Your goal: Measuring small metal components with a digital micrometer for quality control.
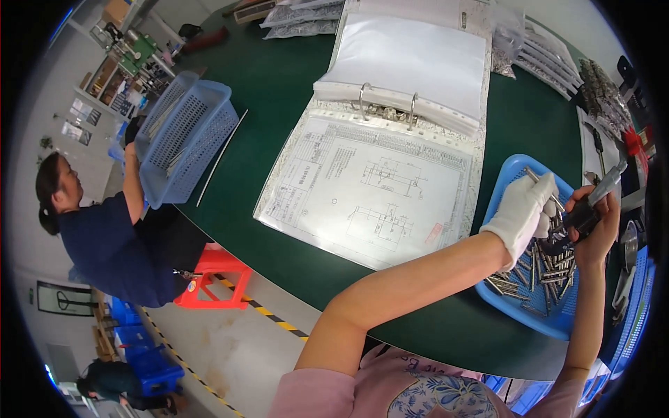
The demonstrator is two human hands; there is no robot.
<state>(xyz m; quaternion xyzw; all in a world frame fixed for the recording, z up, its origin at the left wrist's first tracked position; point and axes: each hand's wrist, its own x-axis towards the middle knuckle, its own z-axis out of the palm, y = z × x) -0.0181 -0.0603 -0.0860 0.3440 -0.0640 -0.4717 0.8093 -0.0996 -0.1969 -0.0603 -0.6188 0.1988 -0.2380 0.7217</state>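
Left hand (524, 216), white glove: fingers closed on a slim metal pin (533, 175), tip sticking out past the glove. Right hand (602, 226), bare: fingers wrapped round a black-and-silver hand tool (584, 220), just beside the glove; can't tell if pin touches tool. Both are over the right end of the blue tray (536, 323), which sits on the green bench (279, 104). Loose pins (550, 268) lie jumbled in the tray, pointing all ways. Open ring binder (376, 195) lies left of the tray, drawing sheet up. Bagged parts (547, 59) at the far edge. Across the bench, left: co-worker (118, 251) beside blue baskets (209, 132), red stool (223, 279) below.
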